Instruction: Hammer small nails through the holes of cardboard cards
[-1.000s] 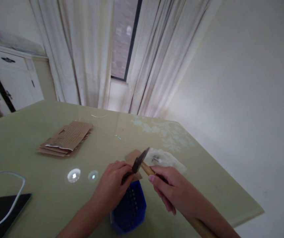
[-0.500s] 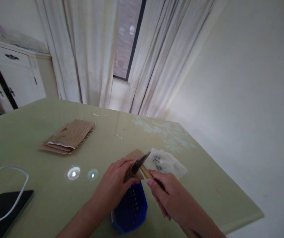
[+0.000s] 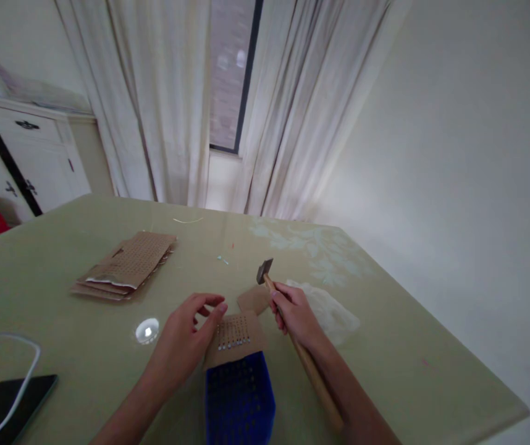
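My right hand (image 3: 295,312) is wrapped round the wooden handle of a hammer (image 3: 265,272), its dark metal head raised above the table. Below, a piece of brown cardboard (image 3: 256,330) lies at the far end of a blue plastic basket (image 3: 272,395). Rows of small holes run across the cardboard, with a line of small whitish dots along their near side. At its left edge is my left hand (image 3: 191,334), fingers curled and thumb tip against the index fingertip; anything pinched there is too small to make out. A smaller brown cardboard piece (image 3: 252,300) lies just beyond.
A clear plastic bag (image 3: 334,312) lies to the right of my right hand. Perforated cardboard sheets (image 3: 138,259) are stacked at the left. A dark tablet-like device (image 3: 10,402) with a white cable (image 3: 28,371) sits at the near left. Small bluish scraps (image 3: 222,260) lie farther back.
The hammer has moved up and away from the cardboard, its head now raised. My left hand has let go of the cardboard and shifted left; the cardboard now lies flatter, showing its holes.
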`<state>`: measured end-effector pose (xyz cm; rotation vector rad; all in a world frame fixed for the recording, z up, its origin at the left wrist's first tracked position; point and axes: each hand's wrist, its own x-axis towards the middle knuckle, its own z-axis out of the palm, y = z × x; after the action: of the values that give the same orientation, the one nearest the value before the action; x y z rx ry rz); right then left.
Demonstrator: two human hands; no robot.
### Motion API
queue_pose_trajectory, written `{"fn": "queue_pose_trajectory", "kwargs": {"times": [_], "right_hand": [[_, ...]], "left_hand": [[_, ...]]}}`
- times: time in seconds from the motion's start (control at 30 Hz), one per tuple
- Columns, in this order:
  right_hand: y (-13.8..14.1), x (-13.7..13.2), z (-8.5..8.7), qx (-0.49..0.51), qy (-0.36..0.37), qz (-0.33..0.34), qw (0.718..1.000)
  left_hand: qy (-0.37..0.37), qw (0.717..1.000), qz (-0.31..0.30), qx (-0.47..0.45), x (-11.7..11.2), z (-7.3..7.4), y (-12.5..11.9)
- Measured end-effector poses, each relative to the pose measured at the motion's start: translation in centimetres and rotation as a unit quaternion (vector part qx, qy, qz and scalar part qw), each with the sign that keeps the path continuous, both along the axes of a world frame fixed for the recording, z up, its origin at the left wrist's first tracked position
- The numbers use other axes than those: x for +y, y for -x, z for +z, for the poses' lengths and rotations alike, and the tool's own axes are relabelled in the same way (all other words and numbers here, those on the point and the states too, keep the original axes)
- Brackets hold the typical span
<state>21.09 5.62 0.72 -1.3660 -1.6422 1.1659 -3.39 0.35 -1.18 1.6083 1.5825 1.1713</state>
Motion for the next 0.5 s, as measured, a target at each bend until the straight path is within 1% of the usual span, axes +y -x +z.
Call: {"fn": "queue_pose_trajectory", "kwargs": {"times": [0.1,0.17,0.2,0.3,0.37,0.5], "right_hand": [[-0.3,-0.4,-2.2,0.009,0.012,-0.005,1.0],[-0.6,-1.0,-2.9,-0.019,0.006,-0.001,1.0],[-0.8,-1.3,-3.1,-0.048,-0.005,0.002,0.999],[-1.0,-1.6,-3.2,-0.178,-0.061,0.003,0.982],[-0.8,-1.6,-3.3,-0.24,-0.081,-0.002,0.967],[-0.3,-1.6,-3.5,-0.261,-0.078,0.001,0.962]], "left_hand": [[0.073,0.995,-0.063,0.005,0.5,-0.5,0.7],[0.118,0.988,-0.098,-0.018,0.6,-0.7,0.8],[0.137,0.984,-0.108,-0.037,0.6,-0.6,0.8],[0.175,0.973,-0.117,-0.094,0.5,-0.2,0.5],[0.189,0.969,-0.11,-0.116,0.4,0.1,0.4],[0.208,0.964,-0.101,-0.135,0.3,0.1,0.2]]}}
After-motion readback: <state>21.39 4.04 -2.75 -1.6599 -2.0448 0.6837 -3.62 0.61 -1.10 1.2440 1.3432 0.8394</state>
